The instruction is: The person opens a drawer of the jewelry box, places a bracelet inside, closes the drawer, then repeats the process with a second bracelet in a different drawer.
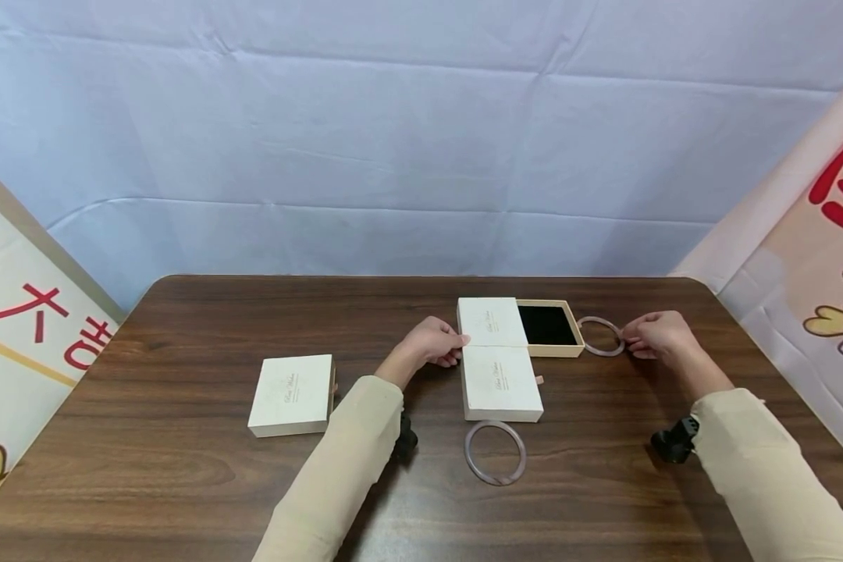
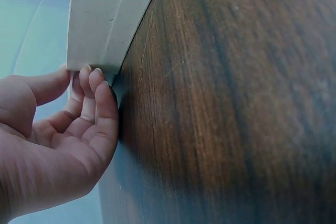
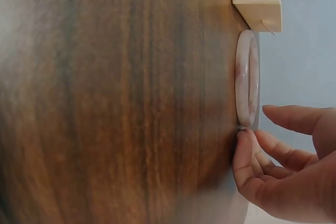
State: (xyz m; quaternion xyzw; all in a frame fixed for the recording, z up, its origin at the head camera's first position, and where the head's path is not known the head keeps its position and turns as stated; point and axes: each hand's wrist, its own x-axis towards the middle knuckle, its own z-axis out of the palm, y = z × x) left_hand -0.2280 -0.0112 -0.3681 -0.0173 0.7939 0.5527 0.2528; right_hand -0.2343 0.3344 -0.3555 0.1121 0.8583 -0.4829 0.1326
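A white box (image 1: 488, 321) has its cream drawer (image 1: 558, 351), lined in black, slid out to the right. My left hand (image 1: 432, 341) holds the box's left end, thumb at the top edge and curled fingers against the side, also seen in the left wrist view, where the box (image 2: 97, 22) fills the upper left. Beside the drawer, a pale marbled bangle (image 1: 602, 353) lies flat on the table. My right hand (image 1: 660, 339) has its fingertips right at the bangle's rim; in the right wrist view the thumb stands apart from the bangle (image 3: 242, 80).
A second white box (image 1: 500, 382) with a small ribbon tab adjoins the first one in front. Another bangle (image 1: 495, 478) lies nearer me. A third white box (image 1: 291, 396) sits to the left on the brown wooden table (image 1: 147, 468). Pale cloth (image 1: 393, 156) hangs behind.
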